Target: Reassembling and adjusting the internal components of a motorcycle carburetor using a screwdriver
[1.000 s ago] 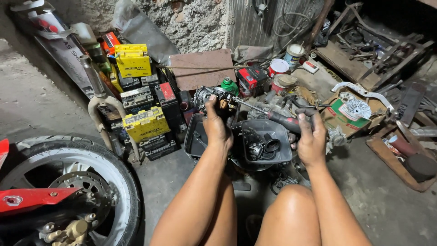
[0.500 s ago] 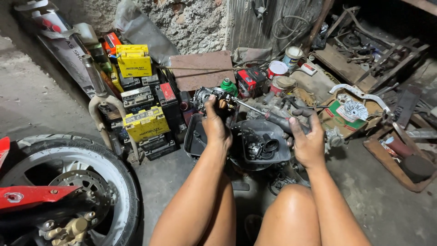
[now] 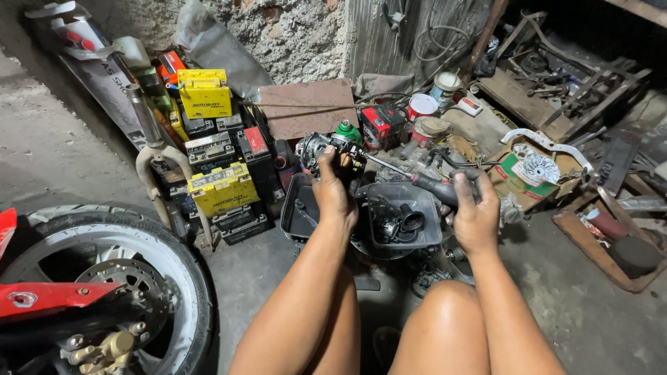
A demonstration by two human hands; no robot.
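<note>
1. the left hand was closed around a small metal carburettor-like part, fingers wrapped over its near side, holding it up above the left edge of a black tray.
2. the right hand was closed in a fist on the dark handle of a screwdriver; no gap showed between the fingers.
3. the screwdriver's long axis ran from near right to far left, rising slightly. its thin shaft left the handle and pointed at the held part; the tip appeared to meet the part's right side, though the contact point was too small to confirm.
4. the held part therefore lay to the left of, and a little farther than, the right hand, in line with the shaft. the left hand was the nearer hand, being in contact with it.
5. below and between the hands sat a black square-mouthed housing with small dark parts inside, near the person's knees.
6. a motorcycle wheel stood at near left; yellow batteries were stacked at far left, well apart from both hands.
</note>
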